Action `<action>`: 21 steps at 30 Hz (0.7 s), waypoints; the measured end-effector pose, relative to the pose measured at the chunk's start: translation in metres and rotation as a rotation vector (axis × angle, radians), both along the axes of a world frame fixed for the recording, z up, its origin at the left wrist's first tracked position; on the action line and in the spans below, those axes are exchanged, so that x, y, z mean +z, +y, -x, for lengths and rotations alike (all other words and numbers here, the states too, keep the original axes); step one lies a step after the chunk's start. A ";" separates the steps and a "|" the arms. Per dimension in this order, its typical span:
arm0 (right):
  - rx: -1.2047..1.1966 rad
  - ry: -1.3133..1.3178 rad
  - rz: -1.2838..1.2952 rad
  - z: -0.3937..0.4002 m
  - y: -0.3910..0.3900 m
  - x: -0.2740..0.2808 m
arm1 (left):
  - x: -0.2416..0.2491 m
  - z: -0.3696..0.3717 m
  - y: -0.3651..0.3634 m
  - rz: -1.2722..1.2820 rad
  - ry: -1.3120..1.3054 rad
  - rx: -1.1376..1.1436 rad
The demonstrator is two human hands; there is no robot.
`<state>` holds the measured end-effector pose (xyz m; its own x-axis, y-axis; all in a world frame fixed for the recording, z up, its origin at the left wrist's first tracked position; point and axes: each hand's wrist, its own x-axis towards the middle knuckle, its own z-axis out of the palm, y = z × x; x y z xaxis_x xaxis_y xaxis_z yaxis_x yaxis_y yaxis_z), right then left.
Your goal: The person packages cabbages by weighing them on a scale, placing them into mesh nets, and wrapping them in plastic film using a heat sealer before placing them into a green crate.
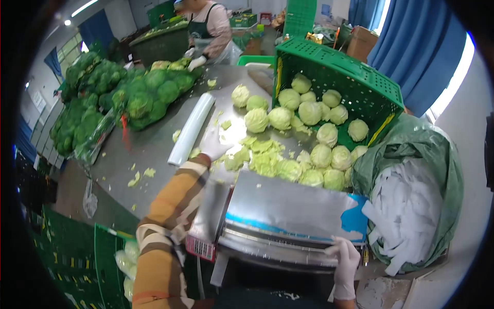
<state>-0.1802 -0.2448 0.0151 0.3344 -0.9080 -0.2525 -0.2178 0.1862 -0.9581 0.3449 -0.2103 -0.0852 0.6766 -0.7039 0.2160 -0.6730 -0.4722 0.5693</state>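
Note:
My left hand (pixel 215 145), in a white glove, reaches over the metal table with its fingers apart and nothing in them. It is beside a white roll of plastic film (pixel 192 129) and close to loose cabbage leaves (pixel 262 154). My right hand (pixel 346 261), also gloved, is at the front edge of a metal wrapping machine (pixel 288 206). Its thumb and fingertips are pinched together there; what they hold is too thin to make out. Several trimmed cabbages (pixel 256 120) lie beyond the machine, some spilling from a tipped green crate (pixel 339 56).
Green net sacks of cabbages (pixel 146 98) are piled at the left. A green bag (pixel 447 170) of white strips (pixel 406 206) stands at the right. Another green crate (pixel 105 257) with wrapped cabbages is low at the left. A co-worker (pixel 211 31) stands across the table.

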 end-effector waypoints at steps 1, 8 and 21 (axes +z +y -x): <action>-0.060 -0.019 0.025 0.009 -0.009 -0.007 | -0.002 -0.008 -0.034 -0.115 0.000 0.018; -0.477 0.186 0.144 0.060 -0.051 -0.017 | -0.056 -0.030 -0.200 -0.246 -0.119 0.170; -0.466 0.290 0.437 0.068 -0.120 -0.010 | -0.018 -0.036 -0.061 0.354 0.435 -0.106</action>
<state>-0.2482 -0.3652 0.0048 -0.1399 -0.9790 0.1483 -0.4669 -0.0668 -0.8818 0.3807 -0.2718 -0.1034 0.6856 -0.7082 0.1687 -0.3749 -0.1447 0.9157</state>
